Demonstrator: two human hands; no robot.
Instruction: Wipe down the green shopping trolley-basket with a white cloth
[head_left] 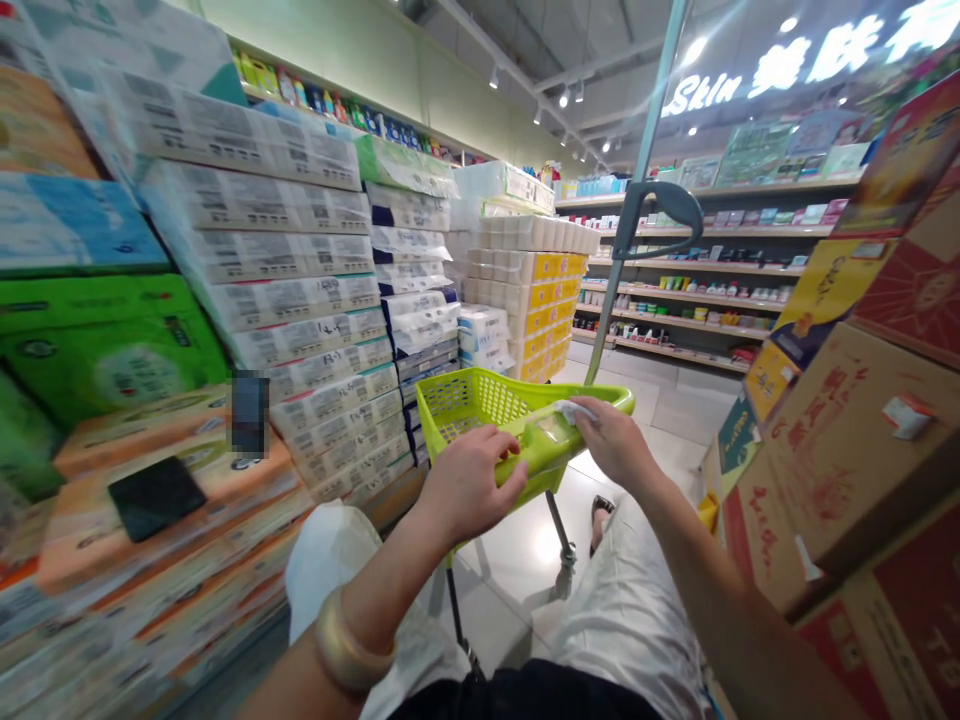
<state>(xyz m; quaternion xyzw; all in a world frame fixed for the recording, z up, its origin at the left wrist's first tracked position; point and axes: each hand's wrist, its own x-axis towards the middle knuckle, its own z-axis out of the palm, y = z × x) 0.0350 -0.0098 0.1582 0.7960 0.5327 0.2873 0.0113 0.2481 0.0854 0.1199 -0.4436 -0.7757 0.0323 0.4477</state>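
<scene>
A lime-green shopping cart with a perforated basket stands right in front of me. Its handle has a clear label window in the middle. My left hand is curled over the left part of the handle, thumb on the near side. Pressed against the handle's right part is a crumpled white tissue, pinched under the fingers of my right hand. Most of the right fingertips are hidden. A metal pole with a grey looped hook rises behind the handle's right end.
Wrapped paper packs are stacked high on the left. A dark flat object lies on orange packs. Cardboard boxes crowd the right side. Shelves of small goods line the back, beyond a tiled floor.
</scene>
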